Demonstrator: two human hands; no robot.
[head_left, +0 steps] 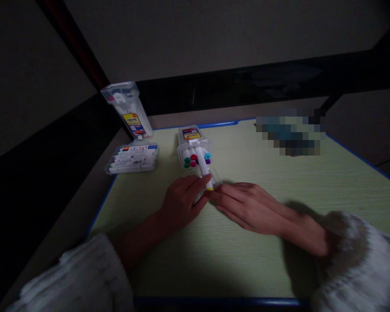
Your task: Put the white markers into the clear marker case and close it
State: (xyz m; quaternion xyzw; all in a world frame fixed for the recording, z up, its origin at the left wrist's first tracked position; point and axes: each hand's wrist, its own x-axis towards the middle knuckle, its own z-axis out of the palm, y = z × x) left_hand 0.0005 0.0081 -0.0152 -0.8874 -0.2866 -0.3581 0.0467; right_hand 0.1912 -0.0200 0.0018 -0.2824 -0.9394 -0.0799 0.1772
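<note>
A white marker [203, 164] with a yellow end slopes out of the open clear plastic case [182, 145] in the middle of the table. My left hand [182, 201] is closed, thumb and forefinger at the marker's near end. From the other side my right hand [247, 206] has its fingers pressed together, the tips at the yellow end; its thumb is mostly hidden. Inside the case lie several markers with green, red, purple and light blue ends [208, 156]. The case's clear lid [216, 176] hangs open towards me, partly behind my fingers.
At the back left a tall clear marker case [134, 115] stands upright. A second flat case of white markers [133, 159] lies before it. A pixelated, blurred-out item [287, 134] sits at the back right. The pale table [263, 268] has blue edges, with a wall behind.
</note>
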